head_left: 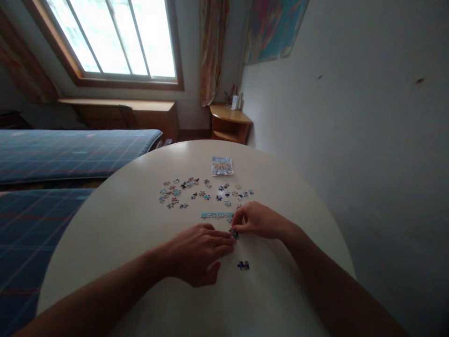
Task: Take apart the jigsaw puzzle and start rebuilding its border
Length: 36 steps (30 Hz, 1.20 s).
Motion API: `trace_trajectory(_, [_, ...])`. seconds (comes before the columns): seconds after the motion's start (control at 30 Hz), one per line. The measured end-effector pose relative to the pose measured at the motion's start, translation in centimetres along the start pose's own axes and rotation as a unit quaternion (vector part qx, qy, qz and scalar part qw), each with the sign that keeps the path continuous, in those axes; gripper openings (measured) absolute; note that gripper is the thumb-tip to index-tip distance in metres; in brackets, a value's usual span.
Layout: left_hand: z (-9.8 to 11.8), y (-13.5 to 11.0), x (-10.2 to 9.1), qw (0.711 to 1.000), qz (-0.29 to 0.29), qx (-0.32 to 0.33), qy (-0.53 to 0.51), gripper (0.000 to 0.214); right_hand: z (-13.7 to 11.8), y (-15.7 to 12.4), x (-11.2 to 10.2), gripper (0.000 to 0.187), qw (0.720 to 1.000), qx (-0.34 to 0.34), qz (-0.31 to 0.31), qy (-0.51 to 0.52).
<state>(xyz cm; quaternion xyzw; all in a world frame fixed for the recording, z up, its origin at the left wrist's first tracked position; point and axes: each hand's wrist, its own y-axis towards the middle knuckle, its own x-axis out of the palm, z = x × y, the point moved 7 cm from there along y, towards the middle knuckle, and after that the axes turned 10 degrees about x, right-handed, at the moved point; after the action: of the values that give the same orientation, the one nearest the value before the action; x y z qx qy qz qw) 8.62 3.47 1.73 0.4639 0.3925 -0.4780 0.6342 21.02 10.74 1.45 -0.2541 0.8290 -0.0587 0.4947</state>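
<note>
My right hand (257, 220) is closed in a pinch on a small dark jigsaw puzzle piece (234, 233). My left hand (199, 252) has its fingers stretched out, with the fingertips against the near-left side of that piece. Just beyond, a joined strip of light-blue puzzle pieces (216, 215) runs left to right, its right end partly behind my right fingers. Closer to me lies a dark blue and white puzzle group (243, 265), apart from both hands. Several loose puzzle pieces (171, 192) are scattered farther up, left of the strip and beyond it.
All of this lies on a round white table (115, 224). A printed picture packet (222, 166) is behind the loose pieces. Beds with blue plaid covers (70, 154) stand to the left, a white wall (379, 164) to the right, and a wooden corner shelf (229, 114) behind.
</note>
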Motion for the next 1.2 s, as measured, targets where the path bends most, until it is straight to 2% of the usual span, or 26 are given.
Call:
trace_trajectory(0.17, [-0.1, 0.0, 0.0, 1.000, 0.010, 0.004, 0.001, 0.047, 0.6, 0.0, -0.9, 0.020, 0.999, -0.039, 0.015, 0.016])
trace_trajectory(0.37, [0.0, 0.0, 0.1, 1.000, 0.002, 0.004, -0.001, 0.050, 2.9, -0.1, -3.1, 0.020, 0.997, 0.001, 0.072, -0.026])
trace_trajectory(0.5, [0.0, 0.1, 0.0, 1.000, -0.001, 0.002, 0.001, 0.048, 3.5, -0.1, -3.2, 0.021, 0.997, 0.012, 0.070, -0.044])
trace_trajectory(0.7, [0.0, -0.1, 0.1, 1.000, -0.006, 0.003, 0.005, 0.046, 3.0, -0.1, -2.8, 0.017, 0.998, 0.009, 0.058, -0.034])
trace_trajectory(1.07, [-0.1, -0.2, -0.2, 1.000, 0.023, 0.006, -0.008, 0.045, 3.9, 0.1, -4.2, 0.016, 0.987, 0.025, 0.140, -0.072])
trace_trajectory(1.2, [-0.2, -0.1, -0.2, 0.999, 0.036, 0.007, -0.003, 0.041, 4.2, 0.4, -4.1, 0.015, 0.987, 0.017, 0.145, -0.068])
